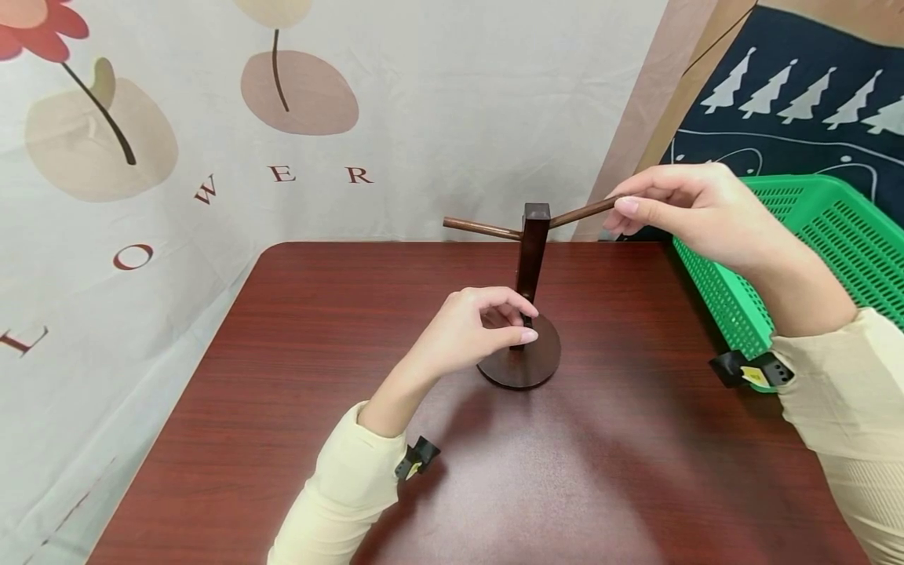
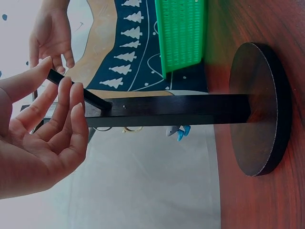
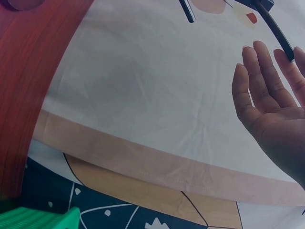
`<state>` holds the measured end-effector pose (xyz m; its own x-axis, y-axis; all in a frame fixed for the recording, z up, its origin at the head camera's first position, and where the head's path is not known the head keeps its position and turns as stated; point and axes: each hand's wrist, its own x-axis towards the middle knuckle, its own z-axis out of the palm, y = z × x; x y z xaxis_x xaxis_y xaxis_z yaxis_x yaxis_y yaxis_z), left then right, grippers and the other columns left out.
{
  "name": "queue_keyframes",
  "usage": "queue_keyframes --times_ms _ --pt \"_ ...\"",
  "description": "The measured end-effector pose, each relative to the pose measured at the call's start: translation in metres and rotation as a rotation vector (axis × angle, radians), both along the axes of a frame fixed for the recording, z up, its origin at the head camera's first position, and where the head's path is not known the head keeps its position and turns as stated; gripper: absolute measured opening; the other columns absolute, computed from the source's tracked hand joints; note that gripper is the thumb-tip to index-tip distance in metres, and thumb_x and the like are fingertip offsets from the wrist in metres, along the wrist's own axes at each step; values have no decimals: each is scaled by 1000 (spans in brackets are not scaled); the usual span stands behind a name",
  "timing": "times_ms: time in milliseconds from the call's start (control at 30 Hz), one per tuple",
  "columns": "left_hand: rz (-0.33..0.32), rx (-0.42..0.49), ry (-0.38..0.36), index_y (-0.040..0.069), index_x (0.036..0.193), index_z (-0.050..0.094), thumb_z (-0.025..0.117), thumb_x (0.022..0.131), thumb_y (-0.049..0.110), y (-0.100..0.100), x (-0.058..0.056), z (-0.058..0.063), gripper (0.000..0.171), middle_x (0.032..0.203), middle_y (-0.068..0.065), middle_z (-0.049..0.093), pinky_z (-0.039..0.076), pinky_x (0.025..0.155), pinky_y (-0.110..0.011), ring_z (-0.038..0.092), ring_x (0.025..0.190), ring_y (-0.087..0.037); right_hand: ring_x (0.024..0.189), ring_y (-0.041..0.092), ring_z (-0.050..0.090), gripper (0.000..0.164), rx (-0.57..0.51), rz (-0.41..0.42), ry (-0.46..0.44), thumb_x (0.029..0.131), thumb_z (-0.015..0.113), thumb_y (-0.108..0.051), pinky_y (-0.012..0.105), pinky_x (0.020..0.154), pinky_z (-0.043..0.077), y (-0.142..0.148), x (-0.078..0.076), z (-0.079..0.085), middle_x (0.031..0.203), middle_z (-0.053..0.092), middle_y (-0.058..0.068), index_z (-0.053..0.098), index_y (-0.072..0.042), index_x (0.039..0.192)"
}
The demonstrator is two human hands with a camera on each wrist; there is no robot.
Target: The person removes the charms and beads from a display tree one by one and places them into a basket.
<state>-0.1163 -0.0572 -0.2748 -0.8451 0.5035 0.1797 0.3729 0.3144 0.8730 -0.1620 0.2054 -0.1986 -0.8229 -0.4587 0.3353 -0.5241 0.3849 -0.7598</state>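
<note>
A dark wooden peg stand (image 1: 534,255) rises upright from a round base (image 1: 545,357) on the table. Its upper right peg (image 1: 582,213) has its outer end pinched between the thumb and index finger of my right hand (image 1: 713,212). The right wrist view shows that hand's other fingers (image 3: 262,76) stretched past the peg. Lower down, my left hand (image 1: 466,329) pinches the tip of a front peg (image 2: 95,99), seen between thumb and fingers in the left wrist view. The upper left peg (image 1: 480,228) is bare and untouched.
A green plastic basket (image 1: 706,267) stands at the table's right side. Behind the reddish-brown table (image 1: 318,337) hangs a pale printed cloth (image 1: 459,118). Small blue and grey charms (image 2: 178,131) show beside the post in the left wrist view.
</note>
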Motion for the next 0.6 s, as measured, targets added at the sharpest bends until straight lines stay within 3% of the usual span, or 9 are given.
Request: queue_keyframes --times_ms 367,600 --pt "47 -36 14 9 90 67 70 78 11 5 2 1 13 74 1 60 45 64 -24 56 66 -11 77 10 64 17 37 -58 -44 88 59 -8 15 70 47 2 2 -2 84 69 1 64 -4 105" --pt "66 -42 13 8 90 67 68 78 10 7 4 1 12 73 1 59 46 65 -24 56 66 -11 77 11 65 17 23 -38 -92 88 60 -7 17 68 48 5 1 -7 85 69 3 62 -5 104"
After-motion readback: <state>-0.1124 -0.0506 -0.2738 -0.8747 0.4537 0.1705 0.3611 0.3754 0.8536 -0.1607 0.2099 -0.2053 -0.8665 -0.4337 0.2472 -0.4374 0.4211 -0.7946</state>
